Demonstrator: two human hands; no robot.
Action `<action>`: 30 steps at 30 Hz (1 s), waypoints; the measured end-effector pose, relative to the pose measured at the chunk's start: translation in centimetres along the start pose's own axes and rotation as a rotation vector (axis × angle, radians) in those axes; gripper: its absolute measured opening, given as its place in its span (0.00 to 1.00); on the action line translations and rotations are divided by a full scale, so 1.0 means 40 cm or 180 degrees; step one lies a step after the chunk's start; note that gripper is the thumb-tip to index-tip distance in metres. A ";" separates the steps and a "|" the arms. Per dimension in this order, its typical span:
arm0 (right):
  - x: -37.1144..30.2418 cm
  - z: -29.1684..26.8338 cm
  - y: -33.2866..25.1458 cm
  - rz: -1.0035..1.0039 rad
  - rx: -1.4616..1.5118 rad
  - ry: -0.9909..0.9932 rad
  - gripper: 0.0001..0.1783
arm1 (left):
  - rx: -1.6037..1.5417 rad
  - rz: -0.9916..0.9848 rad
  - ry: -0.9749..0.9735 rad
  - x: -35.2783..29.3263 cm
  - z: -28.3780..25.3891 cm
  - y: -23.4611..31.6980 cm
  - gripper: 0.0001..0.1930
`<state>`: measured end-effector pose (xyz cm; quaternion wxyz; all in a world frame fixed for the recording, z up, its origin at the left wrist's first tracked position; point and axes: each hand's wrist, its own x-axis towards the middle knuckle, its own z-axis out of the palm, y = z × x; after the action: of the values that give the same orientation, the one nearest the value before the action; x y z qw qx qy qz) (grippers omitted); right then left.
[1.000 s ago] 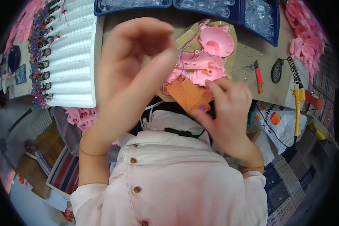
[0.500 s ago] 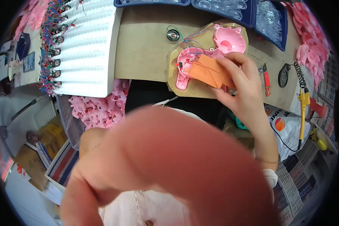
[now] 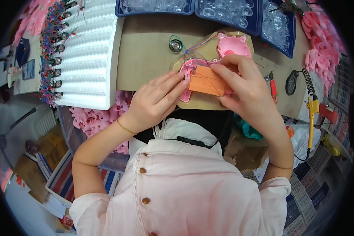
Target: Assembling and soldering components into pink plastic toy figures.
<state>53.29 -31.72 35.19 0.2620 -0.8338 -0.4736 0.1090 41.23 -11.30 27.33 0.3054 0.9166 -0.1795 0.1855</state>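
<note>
A pink toy shell half (image 3: 228, 47), rounded with small ears at the far end, lies hollow side up on a beige holder (image 3: 246, 39). Over its near part my right hand (image 3: 249, 84) grips a flat orange rectangular piece (image 3: 206, 80), thumb and fingers at its right edge. A thin red wire crosses that piece. My left hand (image 3: 155, 98) is at the shell's left edge, fingers together and closed at a small dark part; what they pinch is mostly hidden. Thin coloured wires (image 3: 194, 49) run from the shell to a round metal speaker (image 3: 176, 45) on the table.
White ridged foam (image 3: 91, 55) at left carries several wired speakers. Blue trays (image 3: 228, 25) of clear plastic parts line the back. At right are a red cutter (image 3: 273, 88), a yellow soldering iron (image 3: 312, 114) and pink parts (image 3: 322, 43). More pink parts (image 3: 92, 118) lie below the foam.
My left arm, blurred and close to the camera before, has come down so that its hand reaches the shell's left edge. The orange piece, still in my right hand, has shifted slightly left and lies flatter.
</note>
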 end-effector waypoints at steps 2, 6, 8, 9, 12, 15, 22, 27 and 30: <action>-0.002 0.002 -0.001 0.0030 0.0065 -0.0060 0.33 | 0.0048 -0.0028 -0.0015 -0.004 0.006 0.000 0.26; -0.015 0.014 -0.002 0.0073 0.0039 -0.0037 0.33 | -0.0367 -0.0255 0.0042 -0.014 0.008 0.001 0.26; -0.014 0.016 0.004 0.0045 0.0016 0.0062 0.33 | -0.0384 -0.0266 0.0055 -0.011 0.009 -0.003 0.26; -0.011 0.016 0.004 0.0061 0.0025 0.0048 0.33 | -0.0389 -0.0259 0.0076 -0.009 0.010 -0.005 0.26; 0.006 0.004 0.001 0.0092 0.0017 -0.0067 0.33 | -0.0007 0.0061 -0.0049 -0.011 0.008 -0.015 0.26; 0.020 -0.013 -0.002 0.0191 0.0006 -0.0264 0.34 | 0.0173 -0.0013 -0.0210 -0.013 0.000 -0.001 0.26; 0.009 -0.001 0.000 0.0160 -0.0162 -0.0254 0.33 | 0.0281 0.0195 -0.0348 -0.001 -0.005 0.000 0.26; -0.016 -0.016 0.014 0.0237 0.0095 -0.0050 0.30 | -0.0288 -0.0216 -0.0464 0.055 -0.068 0.004 0.21; -0.053 -0.052 0.013 0.0519 -0.0299 0.0473 0.28 | 0.0245 -0.0051 -0.0244 0.122 -0.088 0.024 0.20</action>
<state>53.44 -34.43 36.50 0.2472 -0.8867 -0.3881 0.0456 44.20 -10.88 32.62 0.2643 0.9355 -0.1765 0.1546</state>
